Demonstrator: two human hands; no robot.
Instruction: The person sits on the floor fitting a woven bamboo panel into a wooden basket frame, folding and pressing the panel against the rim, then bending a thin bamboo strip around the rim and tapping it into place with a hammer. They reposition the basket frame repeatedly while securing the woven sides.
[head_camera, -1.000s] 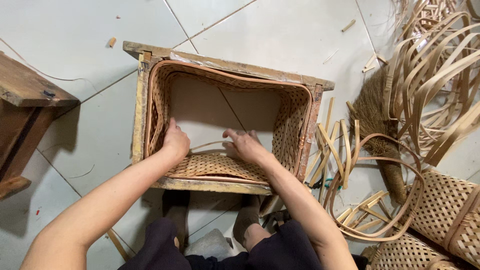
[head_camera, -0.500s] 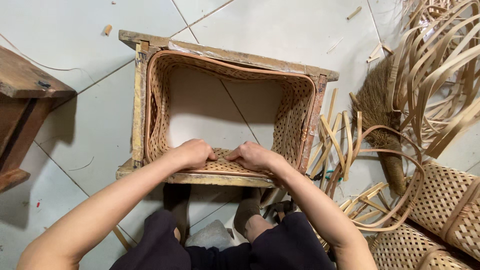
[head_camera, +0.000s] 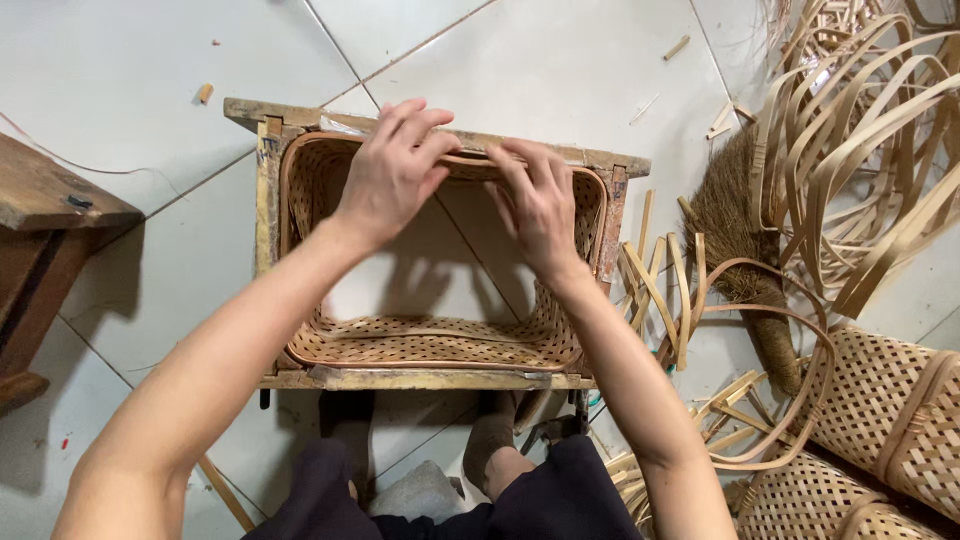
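A woven bamboo basket wall (head_camera: 420, 340) sits inside a rectangular wooden frame (head_camera: 268, 230) on the tiled floor. It has no bottom, and the tiles show through its middle. My left hand (head_camera: 392, 168) presses on the far rim of the weave, fingers spread over the frame's far bar. Beside it, my right hand (head_camera: 540, 205) grips the same far rim, its fingers curled over the edge. The near woven side lies below my forearms.
A dark wooden stool (head_camera: 45, 240) stands at the left. Loose bamboo strips (head_camera: 860, 150) pile up at the right next to a small broom (head_camera: 740, 240). Finished woven baskets (head_camera: 890, 420) lie at the lower right. My knees and foot are just below the frame.
Both hands left the near rim of the weave and reached across to its far rim. The view shifted slightly.
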